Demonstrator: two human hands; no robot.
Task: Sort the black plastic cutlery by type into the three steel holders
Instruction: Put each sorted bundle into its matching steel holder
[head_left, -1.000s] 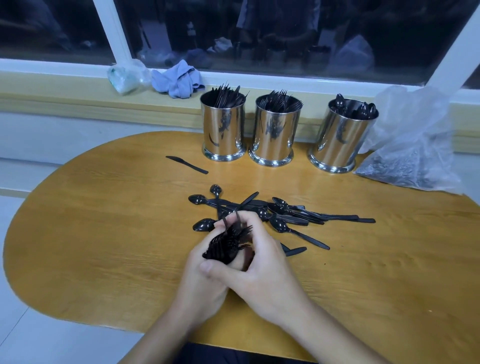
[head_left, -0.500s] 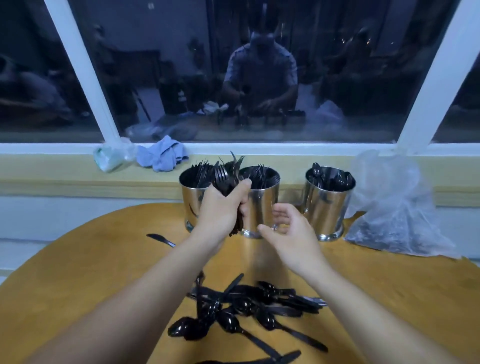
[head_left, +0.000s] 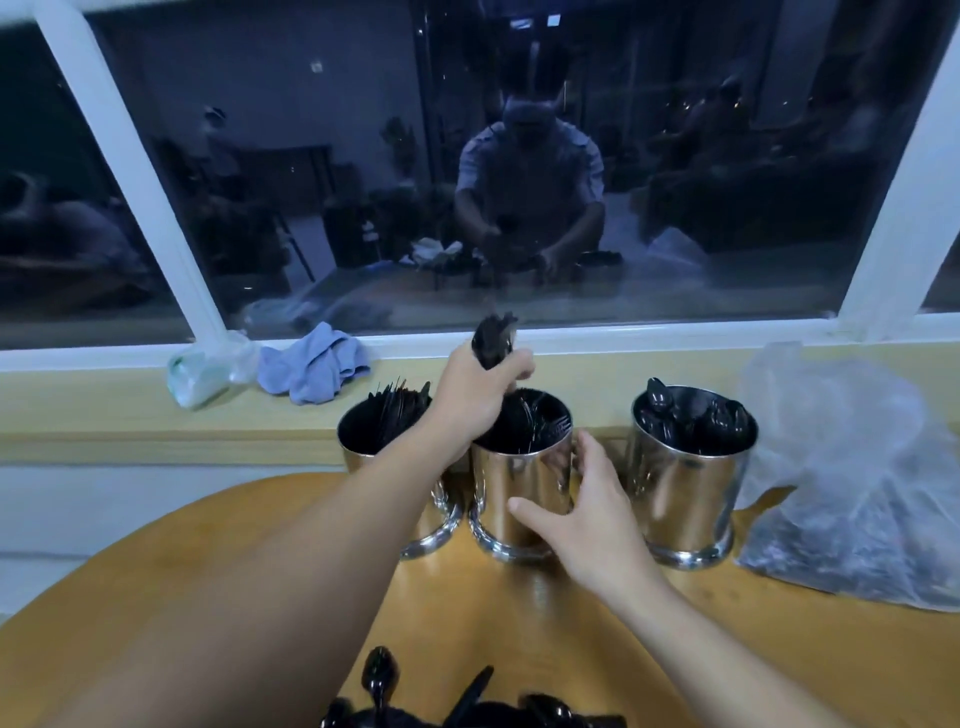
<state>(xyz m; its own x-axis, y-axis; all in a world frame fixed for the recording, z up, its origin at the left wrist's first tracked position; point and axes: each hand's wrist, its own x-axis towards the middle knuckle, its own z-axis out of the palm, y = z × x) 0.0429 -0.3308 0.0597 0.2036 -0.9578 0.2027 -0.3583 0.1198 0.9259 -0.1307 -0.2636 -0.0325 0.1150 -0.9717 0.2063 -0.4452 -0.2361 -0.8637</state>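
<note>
With our left hand (head_left: 480, 395) clamped on the forks (head_left: 493, 340), upright above the middle holder (head_left: 519, 499), right hand (head_left: 587, 506) cups its side.

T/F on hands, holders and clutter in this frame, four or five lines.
1. The left hand grips a bundle of forks above the middle holder. True.
2. The right hand holds a spoon. False: it holds the middle holder's side.
3. The right holder contains spoons. True.
4. The blue cloth lies on the table. False: it lies on the window ledge.
5. The plastic bag is left of the holders. False: right.
</note>
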